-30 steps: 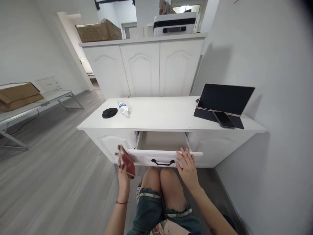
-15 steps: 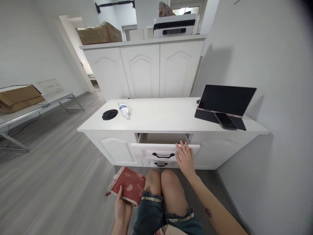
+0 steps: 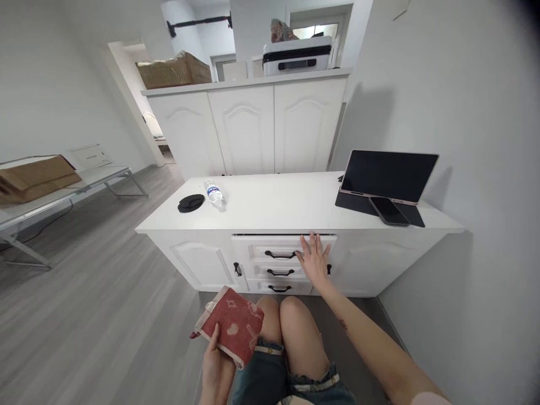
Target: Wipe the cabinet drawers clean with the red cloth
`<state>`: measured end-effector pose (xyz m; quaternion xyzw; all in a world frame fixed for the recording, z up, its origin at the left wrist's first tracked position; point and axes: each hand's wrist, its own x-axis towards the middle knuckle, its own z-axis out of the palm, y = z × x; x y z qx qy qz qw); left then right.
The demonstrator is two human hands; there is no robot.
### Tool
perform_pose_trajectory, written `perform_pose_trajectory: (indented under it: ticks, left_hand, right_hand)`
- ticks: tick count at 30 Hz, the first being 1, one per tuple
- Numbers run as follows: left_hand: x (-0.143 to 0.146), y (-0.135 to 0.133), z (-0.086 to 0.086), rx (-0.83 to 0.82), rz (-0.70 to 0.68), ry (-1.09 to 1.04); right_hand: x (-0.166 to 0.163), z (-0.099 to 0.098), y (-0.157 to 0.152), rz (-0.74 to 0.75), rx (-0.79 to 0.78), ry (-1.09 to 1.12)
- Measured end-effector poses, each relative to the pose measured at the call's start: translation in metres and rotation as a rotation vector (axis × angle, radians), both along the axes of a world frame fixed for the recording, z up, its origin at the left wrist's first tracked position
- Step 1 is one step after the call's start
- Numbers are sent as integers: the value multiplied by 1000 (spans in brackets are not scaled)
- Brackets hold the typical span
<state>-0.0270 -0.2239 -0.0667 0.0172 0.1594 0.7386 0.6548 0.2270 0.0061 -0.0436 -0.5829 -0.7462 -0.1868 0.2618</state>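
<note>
My right hand (image 3: 314, 260) lies flat with fingers spread against the front of the top drawer (image 3: 270, 246) of a low white cabinet (image 3: 274, 202); the drawer is pushed in flush. Its black handle (image 3: 279, 256) is just left of my fingers. My left hand (image 3: 216, 371) holds a folded red cloth (image 3: 231, 325) with a pale edge, low beside my left knee. Two more drawers with black handles sit below the top one.
On the cabinet top lie a water bottle (image 3: 214, 193), a black round lid (image 3: 190, 203), a tablet on a stand (image 3: 388, 177) and a phone (image 3: 388, 210). A tall white cupboard (image 3: 248, 129) stands behind. A folding table with cardboard (image 3: 37, 180) is at the left. A wall is close on the right.
The top drawer went from pulled out to fully shut under my right hand. My left hand dropped from beside the drawer to my knee with the red cloth.
</note>
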Motion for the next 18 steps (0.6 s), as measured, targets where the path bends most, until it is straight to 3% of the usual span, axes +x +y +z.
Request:
perform_pose_trajectory:
  ticks: [7,14,18]
  left_hand:
    - [-1,-7,7,134,-94,-72]
    - [6,-17,22,261,-210,-90]
    - [7,-30,14,174,-266,-44]
  right_hand:
    - [7,-7,8,19,-27,-50]
    - [-12,-67,-68,43,-220,7]
    - [-24,-89,-103,147,-318,79]
